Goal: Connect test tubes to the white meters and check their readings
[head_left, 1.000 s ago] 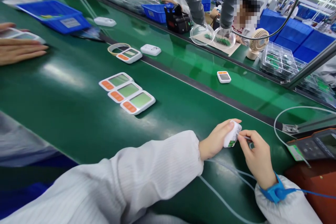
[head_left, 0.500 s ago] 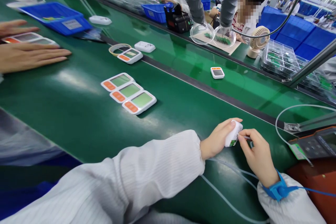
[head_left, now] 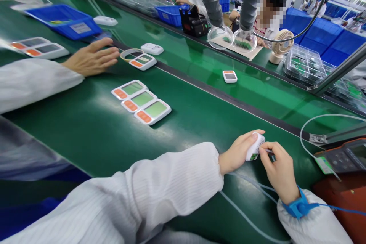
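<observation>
My left hand (head_left: pixel 238 150) is closed around a small white plastic-cased device (head_left: pixel 254 147), held tilted above the green bench with a bit of green at its lower end. My right hand (head_left: pixel 280 166) is pinched at the device's right side on something thin, mostly hidden by the fingers. A blue wrist strap (head_left: pixel 299 206) circles the right wrist. Left of my hands, three white devices (head_left: pixel 141 101) with green screens and orange buttons lie touching in a slanted row.
A co-worker's hand (head_left: pixel 91 58) reaches in from the left near a tape roll (head_left: pixel 130 54). A blue tray (head_left: pixel 63 21) stands behind it. One device (head_left: pixel 229 76) sits on the far green strip. An orange-edged instrument (head_left: pixel 347 156) and a pale cable (head_left: pixel 257 227) are at right.
The co-worker's hand has moved right, off two devices at the left, toward the tape roll. Devices on the far strip have shifted left. My hands have barely moved.
</observation>
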`<state>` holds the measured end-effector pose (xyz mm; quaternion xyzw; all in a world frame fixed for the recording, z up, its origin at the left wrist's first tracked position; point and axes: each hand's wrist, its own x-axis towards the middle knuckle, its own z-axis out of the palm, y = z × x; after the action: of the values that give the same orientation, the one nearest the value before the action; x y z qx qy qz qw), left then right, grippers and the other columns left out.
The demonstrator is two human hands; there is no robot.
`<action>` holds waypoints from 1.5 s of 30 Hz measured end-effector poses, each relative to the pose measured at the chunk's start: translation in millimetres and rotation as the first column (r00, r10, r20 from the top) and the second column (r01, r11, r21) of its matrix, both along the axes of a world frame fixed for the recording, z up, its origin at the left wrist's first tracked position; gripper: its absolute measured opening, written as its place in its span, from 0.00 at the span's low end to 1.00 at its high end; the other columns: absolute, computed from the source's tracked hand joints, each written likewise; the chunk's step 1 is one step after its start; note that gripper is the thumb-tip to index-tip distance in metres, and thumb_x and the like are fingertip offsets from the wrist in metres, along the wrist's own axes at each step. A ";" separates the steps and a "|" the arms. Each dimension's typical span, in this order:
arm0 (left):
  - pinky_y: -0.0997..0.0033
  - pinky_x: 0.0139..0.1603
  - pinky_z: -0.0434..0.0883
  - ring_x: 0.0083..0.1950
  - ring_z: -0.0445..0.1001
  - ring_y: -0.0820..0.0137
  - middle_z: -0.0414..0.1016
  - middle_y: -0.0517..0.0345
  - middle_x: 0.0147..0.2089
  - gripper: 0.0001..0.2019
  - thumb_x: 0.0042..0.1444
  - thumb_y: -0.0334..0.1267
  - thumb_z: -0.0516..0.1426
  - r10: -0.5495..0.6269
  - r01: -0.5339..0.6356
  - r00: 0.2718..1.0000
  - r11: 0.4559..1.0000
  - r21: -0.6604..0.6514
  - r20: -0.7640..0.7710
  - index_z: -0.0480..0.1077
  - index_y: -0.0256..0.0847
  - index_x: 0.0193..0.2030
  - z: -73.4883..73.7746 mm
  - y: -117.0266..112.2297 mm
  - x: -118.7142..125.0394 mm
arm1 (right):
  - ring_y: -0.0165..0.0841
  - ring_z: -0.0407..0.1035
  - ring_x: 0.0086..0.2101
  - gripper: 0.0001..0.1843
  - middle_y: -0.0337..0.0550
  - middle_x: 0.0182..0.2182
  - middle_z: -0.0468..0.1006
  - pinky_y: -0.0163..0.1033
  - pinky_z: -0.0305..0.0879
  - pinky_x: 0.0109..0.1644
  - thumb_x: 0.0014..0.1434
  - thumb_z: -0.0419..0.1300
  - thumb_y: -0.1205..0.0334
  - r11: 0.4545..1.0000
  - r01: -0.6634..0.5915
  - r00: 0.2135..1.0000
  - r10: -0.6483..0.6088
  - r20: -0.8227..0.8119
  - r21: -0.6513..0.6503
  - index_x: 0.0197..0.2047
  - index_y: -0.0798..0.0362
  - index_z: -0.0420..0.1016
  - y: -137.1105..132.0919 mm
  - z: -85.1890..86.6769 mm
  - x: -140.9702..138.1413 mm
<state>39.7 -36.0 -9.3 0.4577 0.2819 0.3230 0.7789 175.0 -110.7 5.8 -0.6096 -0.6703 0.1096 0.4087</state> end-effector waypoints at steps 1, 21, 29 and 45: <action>0.68 0.42 0.64 0.40 0.70 0.68 0.74 0.49 0.46 0.31 0.58 0.59 0.55 -0.003 0.003 1.000 1.000 0.003 -0.002 0.69 0.35 0.58 -0.2 -0.3 -0.1 | 0.31 0.68 0.34 0.06 0.36 0.33 0.74 0.36 0.63 0.39 0.68 0.57 0.64 1.000 0.004 1.000 -0.004 0.004 0.005 0.37 0.50 0.72 0.0 -0.4 -0.2; 0.66 0.48 0.65 0.43 0.68 0.66 0.73 0.49 0.47 0.31 0.62 0.58 0.50 0.012 0.002 0.995 0.990 0.140 -0.100 0.67 0.35 0.61 -0.1 -5.4 -1.7 | 0.32 0.70 0.33 0.09 0.39 0.32 0.76 0.38 0.65 0.38 0.68 0.56 0.61 1.000 0.029 0.998 -0.029 0.055 0.002 0.36 0.51 0.73 -4.6 3.7 -4.5; 0.62 0.54 0.66 0.50 0.69 0.61 0.73 0.48 0.50 0.28 0.64 0.55 0.48 0.087 -0.016 0.980 0.929 0.370 -0.177 0.67 0.35 0.61 2.3 -9.2 -5.5 | 0.35 0.70 0.31 0.09 0.40 0.31 0.76 0.39 0.65 0.36 0.66 0.56 0.60 0.994 0.101 0.994 -0.100 0.035 -0.044 0.35 0.51 0.73 -7.2 7.1 -11.6; 0.68 0.48 0.69 0.45 0.71 0.68 0.72 0.54 0.46 0.41 0.46 0.44 0.68 0.139 -0.139 0.990 0.990 -0.012 -0.026 0.57 0.39 0.65 -5.7 4.0 2.1 | 0.39 0.75 0.31 0.31 0.49 0.36 0.79 0.39 0.69 0.32 0.67 0.52 0.52 0.968 0.114 0.993 -0.106 0.048 -0.223 0.67 0.60 0.54 -5.0 -13.0 -14.9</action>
<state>41.8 -32.0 -15.0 0.4357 0.3251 0.3689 0.7539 160.2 -115.7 -7.2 -0.6900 -0.6259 0.1512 0.3306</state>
